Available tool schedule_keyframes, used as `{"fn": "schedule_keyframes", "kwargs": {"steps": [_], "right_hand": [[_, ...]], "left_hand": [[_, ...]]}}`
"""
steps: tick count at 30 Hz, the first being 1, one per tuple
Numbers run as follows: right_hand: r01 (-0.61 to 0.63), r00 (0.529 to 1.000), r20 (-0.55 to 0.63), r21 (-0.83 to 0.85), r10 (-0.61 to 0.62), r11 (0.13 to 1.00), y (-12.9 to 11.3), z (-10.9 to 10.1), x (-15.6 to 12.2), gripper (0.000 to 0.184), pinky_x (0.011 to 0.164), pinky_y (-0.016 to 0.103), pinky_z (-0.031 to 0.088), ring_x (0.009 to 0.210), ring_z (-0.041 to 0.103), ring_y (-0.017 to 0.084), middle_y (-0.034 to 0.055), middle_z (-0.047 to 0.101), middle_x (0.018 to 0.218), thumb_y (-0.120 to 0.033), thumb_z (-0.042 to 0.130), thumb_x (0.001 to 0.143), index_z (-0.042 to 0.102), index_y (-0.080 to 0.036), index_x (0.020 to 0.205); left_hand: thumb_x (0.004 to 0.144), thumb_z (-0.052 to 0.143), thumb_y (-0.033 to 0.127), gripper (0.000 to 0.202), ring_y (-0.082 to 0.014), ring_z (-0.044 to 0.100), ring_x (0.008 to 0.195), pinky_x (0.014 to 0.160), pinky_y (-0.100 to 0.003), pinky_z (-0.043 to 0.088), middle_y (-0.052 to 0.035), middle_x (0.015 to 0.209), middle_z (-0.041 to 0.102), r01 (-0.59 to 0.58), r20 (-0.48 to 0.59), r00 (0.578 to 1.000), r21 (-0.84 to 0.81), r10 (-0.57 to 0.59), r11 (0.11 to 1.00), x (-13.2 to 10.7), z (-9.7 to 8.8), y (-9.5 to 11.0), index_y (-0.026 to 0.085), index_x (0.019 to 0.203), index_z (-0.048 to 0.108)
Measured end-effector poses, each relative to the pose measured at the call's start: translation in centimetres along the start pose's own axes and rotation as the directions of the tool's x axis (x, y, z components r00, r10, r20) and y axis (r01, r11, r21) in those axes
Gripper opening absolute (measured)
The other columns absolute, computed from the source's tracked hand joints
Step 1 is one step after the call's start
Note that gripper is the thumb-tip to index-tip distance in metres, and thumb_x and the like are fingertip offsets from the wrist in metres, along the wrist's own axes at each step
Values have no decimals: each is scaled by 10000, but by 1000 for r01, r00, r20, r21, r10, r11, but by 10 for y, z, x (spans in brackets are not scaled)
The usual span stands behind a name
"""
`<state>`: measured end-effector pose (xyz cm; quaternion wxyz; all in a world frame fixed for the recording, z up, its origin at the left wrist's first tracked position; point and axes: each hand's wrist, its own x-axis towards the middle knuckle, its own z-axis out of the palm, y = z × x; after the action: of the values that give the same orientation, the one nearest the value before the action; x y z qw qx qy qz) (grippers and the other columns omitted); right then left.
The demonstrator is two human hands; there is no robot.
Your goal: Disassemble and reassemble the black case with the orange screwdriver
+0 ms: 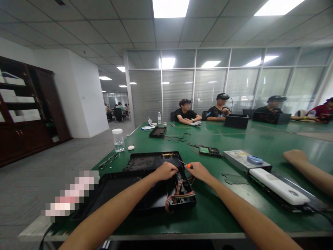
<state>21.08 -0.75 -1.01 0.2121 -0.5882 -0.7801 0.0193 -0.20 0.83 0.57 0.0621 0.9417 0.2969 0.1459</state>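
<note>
Screwdriver [190, 166] in R hand [199, 171].

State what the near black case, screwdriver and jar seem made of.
Near black case: plastic or coated metal, glossy, with soft reflections. Screwdriver: thin, bright, likely metal shaft; orange-coloured handle, likely plastic. Jar: smooth, see-through; clear plastic or glass, uncertain.

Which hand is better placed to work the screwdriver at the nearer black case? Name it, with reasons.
The right hand, probably: it grips the screwdriver, pointed leftward, close to the nearer black case. The left hand, at the case's right side, looks better placed to steady it.
</note>
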Motion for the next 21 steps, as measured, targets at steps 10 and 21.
{"fn": "schedule_keyframes", "kwargs": {"steps": [10,21], "right_hand": [[33,999,-23,-17,-33,999,-5,-5,-1,336,541,221,285,593,526,138,38,623,640,-394,431,826,616,-177,648],[41,997,-68,5,-41,999,4,-7,2,294,555,223,293,606,516,143,37,603,635,-379,447,806,573,-181,628]], "left_hand": [[861,401,166,268,-155,544,877,815,-240,417,-82,928,608,-170,-72,981,127,180,977,-10,9,-10,120,1038,597],[842,460,188,223,-137,575,833,784,-219,426,-55,899,644,-143,-155,977,40,148,989,-6,15,-16,146,966,641]]}}
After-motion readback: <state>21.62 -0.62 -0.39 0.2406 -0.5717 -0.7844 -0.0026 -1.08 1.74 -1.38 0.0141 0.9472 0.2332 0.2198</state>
